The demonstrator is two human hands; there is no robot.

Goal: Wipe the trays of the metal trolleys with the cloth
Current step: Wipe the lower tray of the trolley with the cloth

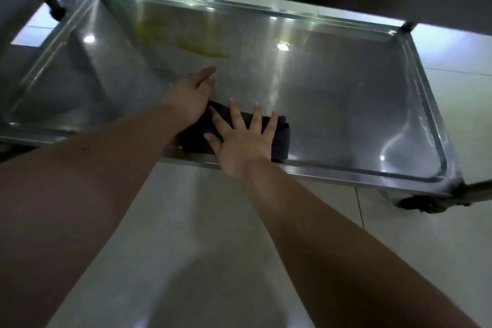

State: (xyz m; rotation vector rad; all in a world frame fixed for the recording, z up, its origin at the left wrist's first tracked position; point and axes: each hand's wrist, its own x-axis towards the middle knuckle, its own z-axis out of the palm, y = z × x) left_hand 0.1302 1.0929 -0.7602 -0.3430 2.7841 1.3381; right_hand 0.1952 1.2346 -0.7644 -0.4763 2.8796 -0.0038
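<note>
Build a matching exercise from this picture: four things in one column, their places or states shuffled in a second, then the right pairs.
Things:
1. cloth
2. yellow smear
3. right hand
4. wheel

Places or states:
A. under the right near corner of the tray
B. pressed flat, fingers spread
C. dark, lying at the near edge of the tray
D. on the tray floor beyond the left hand

Pairs: 1-C, 2-D, 3-B, 4-A.
</note>
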